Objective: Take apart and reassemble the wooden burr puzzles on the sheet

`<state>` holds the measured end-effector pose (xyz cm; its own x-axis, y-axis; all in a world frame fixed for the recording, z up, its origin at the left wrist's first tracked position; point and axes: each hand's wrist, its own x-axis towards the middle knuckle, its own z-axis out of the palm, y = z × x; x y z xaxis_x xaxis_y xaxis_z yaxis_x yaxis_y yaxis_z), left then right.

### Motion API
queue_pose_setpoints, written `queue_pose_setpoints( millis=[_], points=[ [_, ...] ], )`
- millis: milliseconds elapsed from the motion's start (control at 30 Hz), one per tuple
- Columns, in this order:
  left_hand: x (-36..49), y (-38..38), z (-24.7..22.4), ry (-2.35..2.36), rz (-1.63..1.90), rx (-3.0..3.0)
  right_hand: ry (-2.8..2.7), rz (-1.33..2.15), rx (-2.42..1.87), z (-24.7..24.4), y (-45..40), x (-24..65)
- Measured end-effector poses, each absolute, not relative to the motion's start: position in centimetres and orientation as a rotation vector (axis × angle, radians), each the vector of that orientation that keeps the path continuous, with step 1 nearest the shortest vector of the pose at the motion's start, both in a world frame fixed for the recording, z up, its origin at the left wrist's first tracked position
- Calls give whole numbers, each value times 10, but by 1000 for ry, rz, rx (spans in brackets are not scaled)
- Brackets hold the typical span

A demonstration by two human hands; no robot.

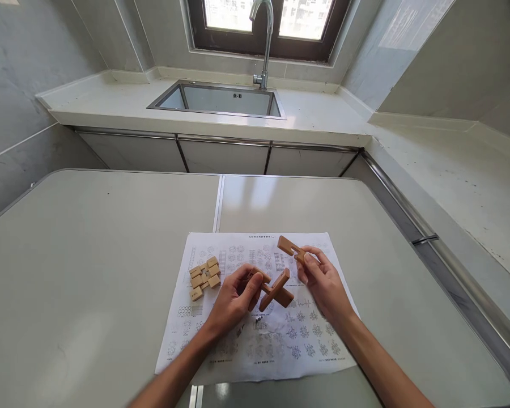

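My left hand (242, 292) pinches some joined wooden puzzle pieces (276, 292), which cross each other above the printed sheet. Between the thumb and fingers of my right hand (323, 275) is a single notched wooden puzzle piece (287, 245), held up and apart from the joined ones. Left of my left hand, a small cluster of lighter wooden blocks (204, 276) lies on the paper. Under both hands spreads the large instruction sheet (255, 368), printed with rows of small diagrams.
The sheet lies on a pale folding table (89, 255) with a seam down its middle. Beyond it stand a counter (314, 113), a sink (216, 113) and a tap (267, 51) below a window. Another counter (463, 175) runs along the right.
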<state>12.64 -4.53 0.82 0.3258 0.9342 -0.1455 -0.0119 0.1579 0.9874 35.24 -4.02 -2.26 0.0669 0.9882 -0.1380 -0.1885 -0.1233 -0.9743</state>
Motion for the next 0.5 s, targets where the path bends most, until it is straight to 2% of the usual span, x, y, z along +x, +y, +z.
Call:
queue_pose_setpoints(
  millis=[233, 500],
  points=[
    [125, -46, 9, 949, 811, 1178, -821, 1691, -998, -21, -45, 351],
    [124, -45, 7, 898, 755, 1209, -819, 1877, -910, -18, -51, 353]
  ],
)
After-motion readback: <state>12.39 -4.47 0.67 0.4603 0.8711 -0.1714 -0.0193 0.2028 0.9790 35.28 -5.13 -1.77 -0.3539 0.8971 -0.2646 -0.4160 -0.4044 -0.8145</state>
